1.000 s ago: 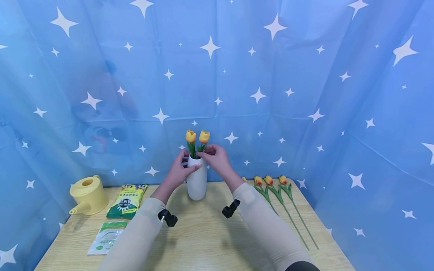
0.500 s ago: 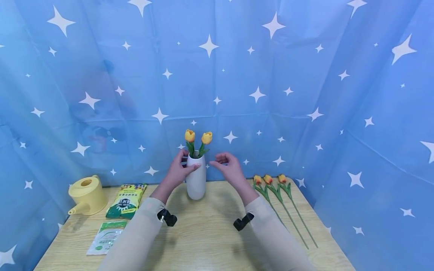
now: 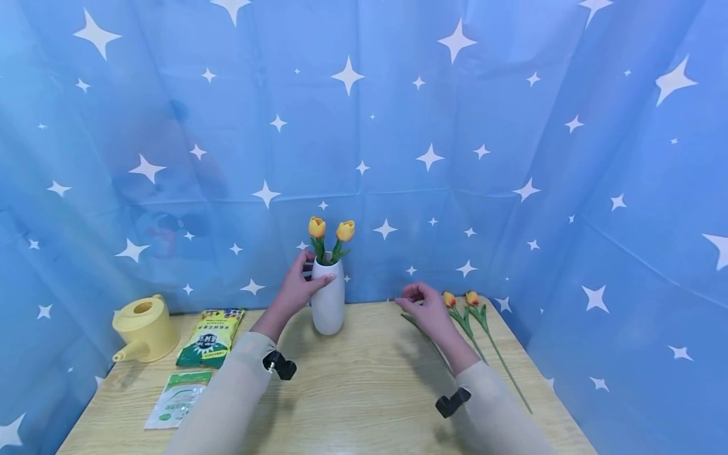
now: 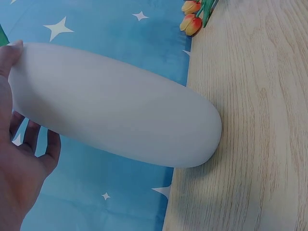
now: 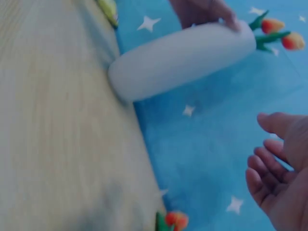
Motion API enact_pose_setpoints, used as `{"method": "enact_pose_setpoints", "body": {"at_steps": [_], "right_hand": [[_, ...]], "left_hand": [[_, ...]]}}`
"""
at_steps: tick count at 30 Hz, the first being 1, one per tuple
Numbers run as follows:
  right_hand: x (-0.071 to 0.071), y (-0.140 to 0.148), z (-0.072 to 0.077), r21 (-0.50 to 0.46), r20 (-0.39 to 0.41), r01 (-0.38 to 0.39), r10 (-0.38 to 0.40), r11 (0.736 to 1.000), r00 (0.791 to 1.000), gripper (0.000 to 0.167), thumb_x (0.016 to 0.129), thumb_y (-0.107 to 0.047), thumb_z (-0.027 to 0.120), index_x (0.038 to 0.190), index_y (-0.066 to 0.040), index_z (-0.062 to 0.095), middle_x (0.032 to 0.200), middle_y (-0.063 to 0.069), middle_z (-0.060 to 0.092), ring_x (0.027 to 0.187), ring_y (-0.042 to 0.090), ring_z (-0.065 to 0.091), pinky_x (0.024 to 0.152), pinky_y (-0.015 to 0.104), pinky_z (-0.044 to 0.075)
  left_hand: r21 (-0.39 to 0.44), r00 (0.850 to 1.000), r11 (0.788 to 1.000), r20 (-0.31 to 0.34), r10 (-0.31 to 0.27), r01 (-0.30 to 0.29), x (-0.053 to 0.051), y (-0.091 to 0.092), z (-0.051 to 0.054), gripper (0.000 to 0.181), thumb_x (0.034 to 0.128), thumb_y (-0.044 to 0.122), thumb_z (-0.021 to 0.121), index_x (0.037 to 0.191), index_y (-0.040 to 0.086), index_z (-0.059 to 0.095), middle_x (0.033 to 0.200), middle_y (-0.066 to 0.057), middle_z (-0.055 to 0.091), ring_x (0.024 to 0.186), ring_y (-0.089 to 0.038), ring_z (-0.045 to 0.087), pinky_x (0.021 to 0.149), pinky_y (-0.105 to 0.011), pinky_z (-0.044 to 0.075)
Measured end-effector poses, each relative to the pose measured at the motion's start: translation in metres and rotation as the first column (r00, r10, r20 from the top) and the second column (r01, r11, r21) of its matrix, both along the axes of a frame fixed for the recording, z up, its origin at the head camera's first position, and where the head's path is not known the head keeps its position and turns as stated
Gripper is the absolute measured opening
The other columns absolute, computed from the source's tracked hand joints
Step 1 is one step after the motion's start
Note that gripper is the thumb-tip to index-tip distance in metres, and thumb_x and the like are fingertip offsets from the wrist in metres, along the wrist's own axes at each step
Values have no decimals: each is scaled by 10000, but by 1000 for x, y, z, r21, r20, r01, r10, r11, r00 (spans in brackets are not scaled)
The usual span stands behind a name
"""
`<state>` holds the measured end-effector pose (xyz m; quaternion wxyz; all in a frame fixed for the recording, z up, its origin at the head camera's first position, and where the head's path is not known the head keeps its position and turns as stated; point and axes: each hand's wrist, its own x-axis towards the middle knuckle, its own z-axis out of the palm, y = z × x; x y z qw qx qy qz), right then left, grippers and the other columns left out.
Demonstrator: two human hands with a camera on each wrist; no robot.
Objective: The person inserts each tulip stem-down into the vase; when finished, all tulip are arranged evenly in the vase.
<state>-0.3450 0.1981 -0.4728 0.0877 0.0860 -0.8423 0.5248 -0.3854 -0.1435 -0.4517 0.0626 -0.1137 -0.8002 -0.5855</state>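
Observation:
A white vase stands upright near the table's back edge, with two yellow-orange tulips, one left and one right, rising from its mouth. My left hand grips the vase near the top, thumb across the front and fingers behind; the left wrist view shows its smooth side. My right hand hovers by the tulips lying at the right, its fingers loosely bent and holding nothing in the right wrist view. Two orange tulip heads show there; another tulip is partly hidden behind the right hand and forearm.
On the left of the wooden table are a yellow watering can, a yellow-green packet and a white-green packet. A blue curtain with white stars hangs behind and at both sides.
My right hand has let go of the right-hand tulip in the vase and moved right and down to the lying tulips. The left hand keeps its hold on the vase.

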Motion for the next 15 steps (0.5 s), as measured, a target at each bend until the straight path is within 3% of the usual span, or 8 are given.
{"method": "enact_pose_setpoints", "body": {"at_steps": [7,15], "right_hand": [[17,26,-17,79,43,41,-45,996,998,254,1053,-221,798,1232,-63,714,1136,95,697,1024,244,646,829,355,554],[24,51,-39,171,84,86,-101,981,991,254,1041,-178,805,1244,-46,727,1146,103,701,962,236,614,765,355,535]], "left_hand": [[4,1000,1000,-2,3,-3,0,0,0,567,983,457,860,1336,193,504,1480,-119,558,1376,-403,574,1081,-647,546],[12,1000,1000,13,1,-1,1,1,1,588,978,479,859,1352,202,500,1491,-117,546,1384,-414,567,1081,-653,546]]}}
